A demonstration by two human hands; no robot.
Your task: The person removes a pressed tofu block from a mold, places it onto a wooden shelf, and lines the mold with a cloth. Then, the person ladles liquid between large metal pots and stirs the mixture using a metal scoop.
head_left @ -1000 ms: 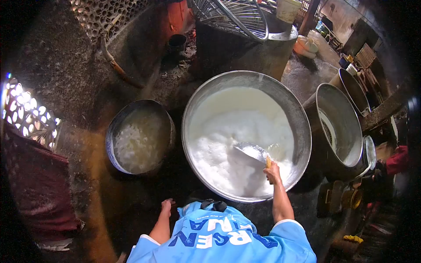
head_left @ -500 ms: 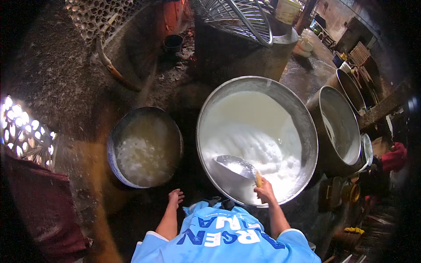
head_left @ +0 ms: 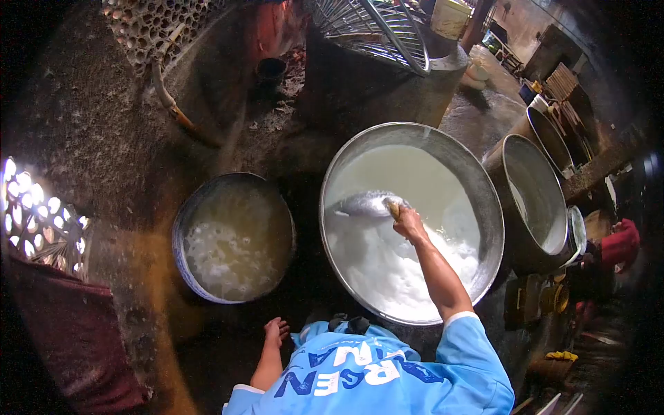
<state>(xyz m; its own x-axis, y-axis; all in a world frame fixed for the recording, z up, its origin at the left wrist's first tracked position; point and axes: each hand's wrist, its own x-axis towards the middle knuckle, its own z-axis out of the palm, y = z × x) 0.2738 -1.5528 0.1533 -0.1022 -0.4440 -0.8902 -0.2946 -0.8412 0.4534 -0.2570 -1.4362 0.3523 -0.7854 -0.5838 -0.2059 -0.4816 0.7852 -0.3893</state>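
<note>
My right hand [head_left: 409, 223] is closed around the short handle of a wide, shallow metal scoop [head_left: 370, 204]. The scoop lies at the surface of pale liquid in a large round metal vat [head_left: 491, 207], over its left half. White foam [head_left: 394, 277] covers the near part of the liquid. My left hand [head_left: 277, 330] hangs low beside my body with its fingers apart, holding nothing, below a smaller round tub [head_left: 178, 238] of cloudy liquid with patches of foam.
To the right stand a deep metal vessel [head_left: 532, 197] and another vat [head_left: 553, 138] behind it. A metal rack [head_left: 373, 34] and a bucket [head_left: 451, 17] sit on a ledge at the top. Red cloth [head_left: 619, 245] shows at the right edge.
My right hand has moved the scoop away from me, from the vat's near side toward its middle left. The foam now lies mostly on the near right side.
</note>
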